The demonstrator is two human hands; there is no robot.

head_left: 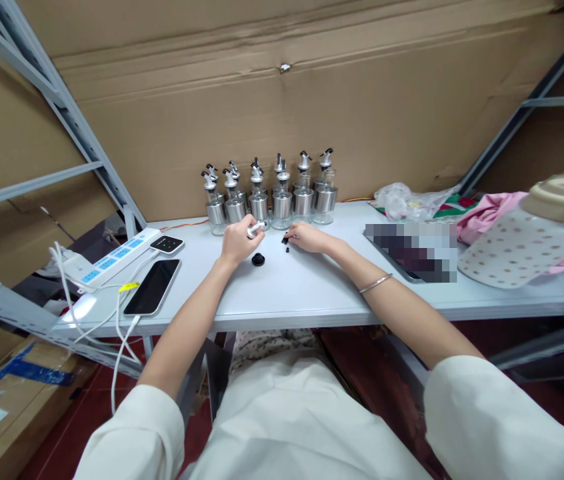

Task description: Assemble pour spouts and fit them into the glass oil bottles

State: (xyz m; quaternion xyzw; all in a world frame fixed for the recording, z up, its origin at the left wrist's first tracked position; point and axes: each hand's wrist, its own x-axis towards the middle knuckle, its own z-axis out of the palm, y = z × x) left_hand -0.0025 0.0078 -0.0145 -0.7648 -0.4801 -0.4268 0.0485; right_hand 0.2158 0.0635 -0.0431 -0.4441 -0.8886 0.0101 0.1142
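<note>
Left hand (241, 240) near bottles (283, 203), open edge (289, 321) between forearms (196, 308)

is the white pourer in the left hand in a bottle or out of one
Out: the left hand holds the white pourer in front of the glass bottles, with no bottle below it.

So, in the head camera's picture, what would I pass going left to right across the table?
White power strip, left hand holding a white spout, right hand, silver bracelet, white dotted item.
</note>
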